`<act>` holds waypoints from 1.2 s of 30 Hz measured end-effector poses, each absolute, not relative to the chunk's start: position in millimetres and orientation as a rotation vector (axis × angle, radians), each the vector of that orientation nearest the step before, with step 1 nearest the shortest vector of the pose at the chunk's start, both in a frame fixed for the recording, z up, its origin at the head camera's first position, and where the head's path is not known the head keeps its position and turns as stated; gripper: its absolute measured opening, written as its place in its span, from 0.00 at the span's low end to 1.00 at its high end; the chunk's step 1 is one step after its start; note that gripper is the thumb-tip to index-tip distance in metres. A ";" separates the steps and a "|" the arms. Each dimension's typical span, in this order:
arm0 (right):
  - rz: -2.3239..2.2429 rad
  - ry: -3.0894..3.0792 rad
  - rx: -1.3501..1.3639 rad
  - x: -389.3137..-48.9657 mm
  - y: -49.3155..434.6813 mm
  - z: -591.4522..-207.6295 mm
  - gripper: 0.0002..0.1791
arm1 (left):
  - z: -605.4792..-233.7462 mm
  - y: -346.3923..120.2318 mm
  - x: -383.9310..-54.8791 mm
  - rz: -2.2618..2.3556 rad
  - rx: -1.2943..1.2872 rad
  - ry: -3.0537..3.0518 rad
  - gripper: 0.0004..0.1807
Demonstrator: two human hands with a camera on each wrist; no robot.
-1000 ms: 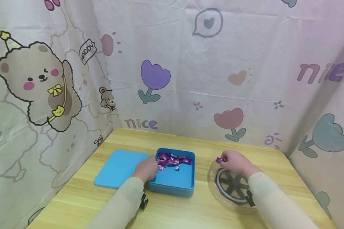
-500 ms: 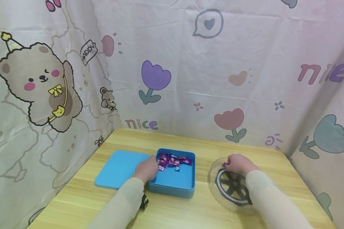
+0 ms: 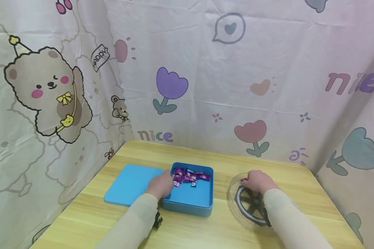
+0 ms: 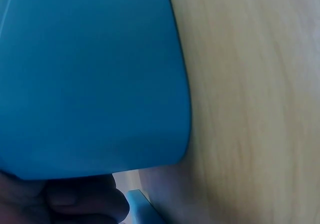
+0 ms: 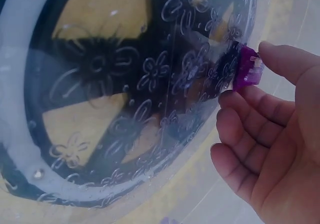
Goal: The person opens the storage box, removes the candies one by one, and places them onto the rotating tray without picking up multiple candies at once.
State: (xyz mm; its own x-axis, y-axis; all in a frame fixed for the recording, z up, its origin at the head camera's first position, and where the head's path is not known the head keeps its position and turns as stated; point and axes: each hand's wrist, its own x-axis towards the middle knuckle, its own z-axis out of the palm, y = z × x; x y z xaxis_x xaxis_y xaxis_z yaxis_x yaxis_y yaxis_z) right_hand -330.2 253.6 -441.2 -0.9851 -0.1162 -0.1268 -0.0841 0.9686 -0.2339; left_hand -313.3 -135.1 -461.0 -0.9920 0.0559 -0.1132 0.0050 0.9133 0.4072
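Observation:
My left hand [image 3: 160, 185] grips the left wall of a square blue box [image 3: 187, 209]. In the left wrist view its curled fingers [image 4: 95, 199] lie against the box wall [image 4: 95, 84]. Several purple-wrapped candies [image 3: 187, 177] are bunched toward the back of the box. At the right, my right hand [image 3: 260, 181] is over the far side of a clear round dish [image 3: 232, 202]. The right wrist view shows a purple-wrapped candy [image 5: 249, 69] between its thumb and fingers, right at the flower-embossed surface [image 5: 155, 69] of the dish.
A flat light-blue lid [image 3: 127, 185] lies left of the box on the wooden table [image 3: 205, 231]. A dark spoked shape [image 3: 254, 204] with a pale ring shows through the dish. A printed curtain [image 3: 202, 86] hangs behind the table and along both sides.
My right hand has come down and slightly right with the candy, from above the dish's far rim to the dish. My left hand has stayed on the box.

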 end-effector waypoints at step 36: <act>-0.376 3.213 -0.640 -316.9 130.8 -420.5 0.17 | -463.9 -135.2 -316.2 0.586 0.064 2.968 0.31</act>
